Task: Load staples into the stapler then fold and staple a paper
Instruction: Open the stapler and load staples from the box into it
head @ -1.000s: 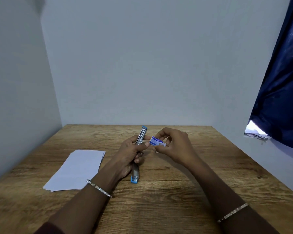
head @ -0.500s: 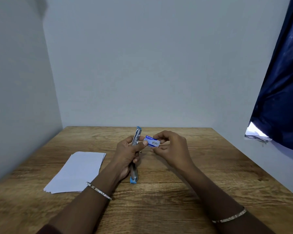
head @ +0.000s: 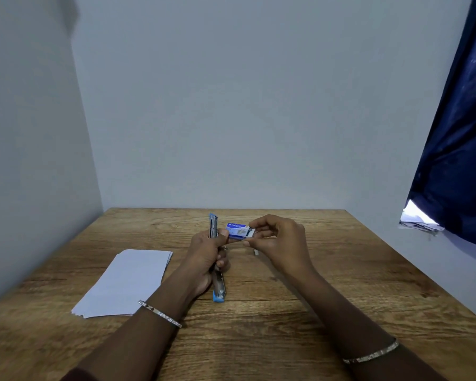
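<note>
Left hand (head: 205, 257) closed around the stapler (head: 217, 281), which is opened out long: one blue-tipped end points up past the fingers toward the far wall, the other blue end rests on the table (head: 327, 270) near the wrist. Right hand (head: 279, 240) pinches a small blue-and-white staple box (head: 238, 231) between thumb and fingertips, held just beside the stapler's upper arm, above the table; the left thumb touches the box's near end. Stack of white paper (head: 127, 281) lies flat on the table, left of the left forearm, apart from both hands. Small pale scrap (head: 256, 252) on the table under the right hand; cannot identify it. Thin bracelet on each wrist.
</note>
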Demonstrator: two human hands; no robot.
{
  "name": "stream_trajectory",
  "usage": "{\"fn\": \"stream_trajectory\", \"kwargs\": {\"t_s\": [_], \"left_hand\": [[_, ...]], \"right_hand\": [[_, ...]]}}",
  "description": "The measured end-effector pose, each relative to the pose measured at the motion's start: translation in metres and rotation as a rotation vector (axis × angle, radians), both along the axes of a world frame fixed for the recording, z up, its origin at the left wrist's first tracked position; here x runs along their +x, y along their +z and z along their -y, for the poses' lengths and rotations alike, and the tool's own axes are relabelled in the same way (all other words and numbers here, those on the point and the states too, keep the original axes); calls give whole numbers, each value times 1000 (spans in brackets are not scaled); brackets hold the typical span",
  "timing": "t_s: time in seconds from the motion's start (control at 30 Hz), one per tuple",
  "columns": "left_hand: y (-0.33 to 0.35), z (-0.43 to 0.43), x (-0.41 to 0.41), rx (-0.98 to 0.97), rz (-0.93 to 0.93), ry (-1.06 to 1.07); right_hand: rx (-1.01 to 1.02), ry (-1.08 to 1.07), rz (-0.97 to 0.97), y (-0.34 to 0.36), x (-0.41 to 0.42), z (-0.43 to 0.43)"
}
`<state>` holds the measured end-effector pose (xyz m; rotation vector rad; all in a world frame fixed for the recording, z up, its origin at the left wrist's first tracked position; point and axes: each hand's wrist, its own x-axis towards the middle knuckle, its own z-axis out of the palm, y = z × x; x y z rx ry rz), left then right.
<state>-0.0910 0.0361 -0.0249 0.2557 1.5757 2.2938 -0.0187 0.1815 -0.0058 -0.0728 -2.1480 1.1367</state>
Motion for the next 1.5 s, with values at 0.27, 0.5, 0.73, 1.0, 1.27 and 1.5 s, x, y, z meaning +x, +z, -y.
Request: {"fn": "stream_trajectory", "kwargs": {"t_s": [0.27,0.5,0.73,1.0,1.27,1.5], "left_hand": [[-2,0,-6,-3,49,15],[-5,0,-5,-10,-36,44],[-5,-1,0,-36,-128,55],[-6,-2,3,-66,-201,51],[-8,-1,3,-107,-229,37],[-9,-2,1,-101,-194,43]], "right_hand": [[26,-9,28,0,1,-3],[56,-26,40,2,1,-5],[148,-82,90,1,1,-9],[177,-86,166,-3,0,-9],[215,-95,231,-2,-1,-12],[302,-65,262,-2,-4,-14]]}}
